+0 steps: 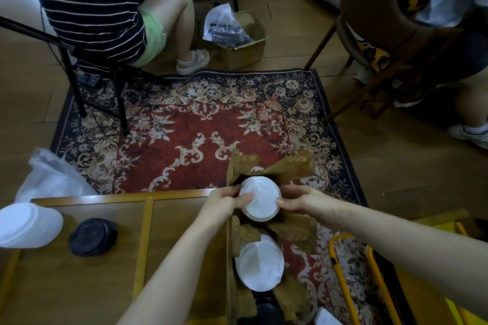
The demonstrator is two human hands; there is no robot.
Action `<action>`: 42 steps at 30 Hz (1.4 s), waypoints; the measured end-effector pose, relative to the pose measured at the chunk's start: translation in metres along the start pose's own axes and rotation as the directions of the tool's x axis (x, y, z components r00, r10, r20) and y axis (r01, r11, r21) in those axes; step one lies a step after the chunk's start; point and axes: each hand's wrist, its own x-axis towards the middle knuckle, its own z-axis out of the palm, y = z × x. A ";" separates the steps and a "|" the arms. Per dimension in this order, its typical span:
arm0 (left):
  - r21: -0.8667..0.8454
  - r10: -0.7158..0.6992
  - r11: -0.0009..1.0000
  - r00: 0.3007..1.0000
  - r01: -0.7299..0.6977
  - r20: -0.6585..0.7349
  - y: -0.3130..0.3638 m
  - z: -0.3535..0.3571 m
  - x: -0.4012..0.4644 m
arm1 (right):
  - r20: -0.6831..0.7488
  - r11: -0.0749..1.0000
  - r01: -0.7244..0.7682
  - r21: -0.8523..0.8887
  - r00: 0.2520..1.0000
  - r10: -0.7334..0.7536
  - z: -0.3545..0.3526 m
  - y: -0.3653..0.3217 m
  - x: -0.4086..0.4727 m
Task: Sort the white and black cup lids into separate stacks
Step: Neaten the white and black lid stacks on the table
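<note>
Both my hands hold a stack of white cup lids (pixel 261 199) above an open cardboard box (pixel 290 166) beside the table. My left hand (pixel 227 199) grips its left side with the thumb on top. My right hand (pixel 298 202) grips its right side. Lower in the box lies another white lid stack (pixel 260 264), and dark lids (pixel 266 309) show beneath it. On the wooden table (pixel 105 285), a stack of white lids (pixel 26 224) lies on its side at the far left, with a stack of black lids (pixel 92 236) standing just right of it.
A patterned rug (pixel 198 126) covers the floor ahead. A seated person in a striped top (pixel 92 8) is at the back left, and a brown chair (pixel 383 21) with another person stands at the back right. A plastic bag (pixel 50 177) lies left of the table; yellow frames (pixel 343 285) stand at the right.
</note>
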 end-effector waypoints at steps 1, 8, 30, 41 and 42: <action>0.005 0.015 1.000 1.000 -0.015 -0.001 0.000 0.000 -0.001 | -0.006 1.000 0.013 0.004 1.000 -0.013 0.000 0.000 0.001; 0.060 0.109 0.992 0.993 -0.106 -0.044 -0.006 -0.007 -0.008 | -0.020 0.996 0.086 -0.031 0.996 -0.087 0.001 0.005 0.002; 0.283 0.238 0.943 0.949 -0.175 -0.206 -0.008 -0.008 -0.012 | -0.229 0.961 0.104 -0.258 0.959 -0.165 -0.015 0.007 0.011; 0.492 0.442 0.818 0.873 -0.297 -0.207 0.003 -0.019 -0.072 | -0.193 0.787 0.261 -0.559 0.882 -0.430 -0.033 0.012 -0.090; 0.554 0.488 0.768 0.853 -0.320 -0.183 0.004 -0.021 -0.080 | -0.163 0.747 0.283 -0.601 0.872 -0.462 -0.031 0.014 -0.103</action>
